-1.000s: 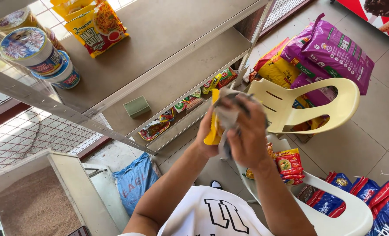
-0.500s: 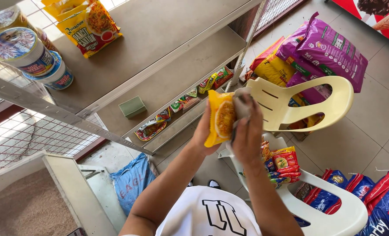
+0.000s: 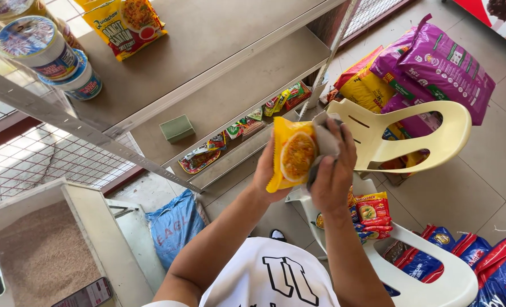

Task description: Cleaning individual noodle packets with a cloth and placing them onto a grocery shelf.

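Head view, looking down past a white shirt: the left hand (image 3: 266,170) grips a yellow noodle packet (image 3: 291,154) from behind, fingers wrapped round its left edge, holding it upright in the air in front of the metal shelf (image 3: 224,85). The right hand (image 3: 333,170) presses a grey cloth (image 3: 324,142) against the packet's right side, the cloth bunched under the fingers and touching the wrapper. Both hands are closed on what they hold, one on the packet and the other on the cloth.

The packet hangs above a cream plastic chair (image 3: 401,142), which sits upturned on a white plastic chair (image 3: 435,267). A stack of red and yellow noodle packets (image 3: 371,215) lies on the white chair's seat, just beside the right forearm. Behind the chairs stand purple sacks (image 3: 446,62), leaning against one another on the tiled floor.

On the top shelf lie a large yellow snack bag (image 3: 129,23) and two cup-noodle tubs (image 3: 42,51), near the left edge. A small green block (image 3: 177,128) rests on the middle shelf, and flat sachets (image 3: 247,122) line the lowest shelf. A blue sack (image 3: 176,227) lies on the floor below, next to a bin of grain (image 3: 36,256).
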